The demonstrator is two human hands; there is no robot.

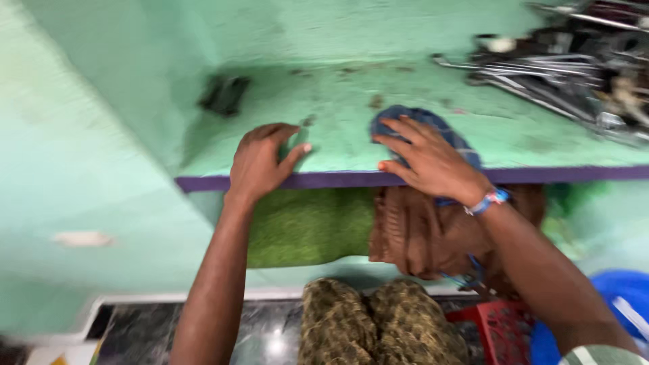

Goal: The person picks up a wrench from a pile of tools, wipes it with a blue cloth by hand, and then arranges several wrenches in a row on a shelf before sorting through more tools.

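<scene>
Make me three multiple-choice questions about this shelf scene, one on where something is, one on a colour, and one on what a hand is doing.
1. Where does the pile of grey metal tools lie on the mint-green painted shelf?
A. at its far right
B. at its front left corner
C. under the left hand

2. What colour is the front edge strip of the shelf?
A. yellow
B. purple
C. white

3. What is the right hand doing?
A. hanging in the air above the shelf
B. gripping a metal tool
C. resting with spread fingers on a crumpled blue checked cloth

Answers:
1. A, the tools fill the upper right of the shelf.
2. B, a purple band runs along the front edge.
3. C, the fingers lie over the cloth, while the left hand rests flat on the shelf edge beside it.
</scene>
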